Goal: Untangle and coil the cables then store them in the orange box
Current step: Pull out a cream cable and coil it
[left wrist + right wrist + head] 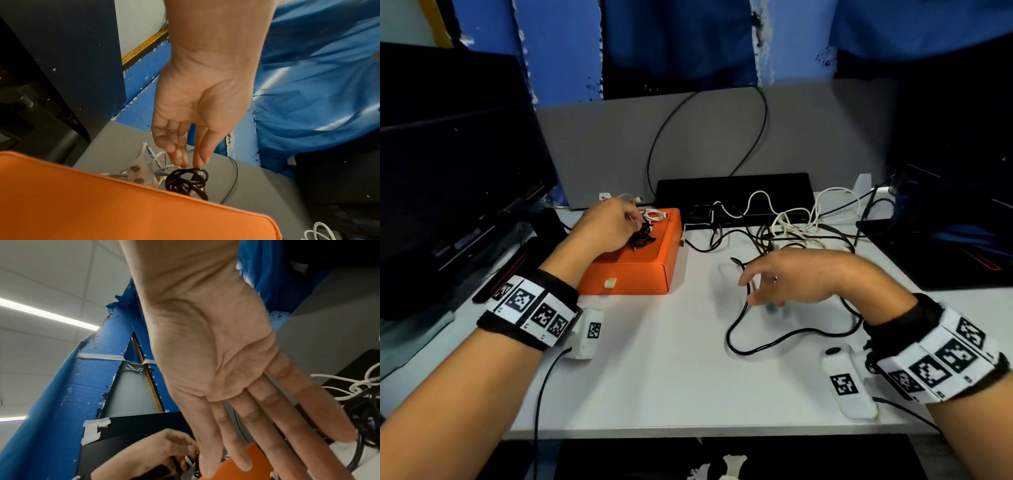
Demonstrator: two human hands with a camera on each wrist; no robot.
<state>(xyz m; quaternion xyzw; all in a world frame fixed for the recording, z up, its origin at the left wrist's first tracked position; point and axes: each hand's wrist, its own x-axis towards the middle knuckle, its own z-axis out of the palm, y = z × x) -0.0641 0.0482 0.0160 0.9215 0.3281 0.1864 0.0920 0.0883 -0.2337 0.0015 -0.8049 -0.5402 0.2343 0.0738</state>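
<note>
The left hand [197,104], fingers loose, touches a black coil [186,182] on the closed orange box [635,260], while the blurred right hand [801,277] hovers spread above tangled cables [784,222] on the tabletop [671,359].

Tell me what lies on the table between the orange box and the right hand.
In the head view, only bare white table lies between the orange box and the right hand.

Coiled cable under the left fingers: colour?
Black coiled cable; clearest in the left wrist view.

No readable text, only coded markers.
</note>
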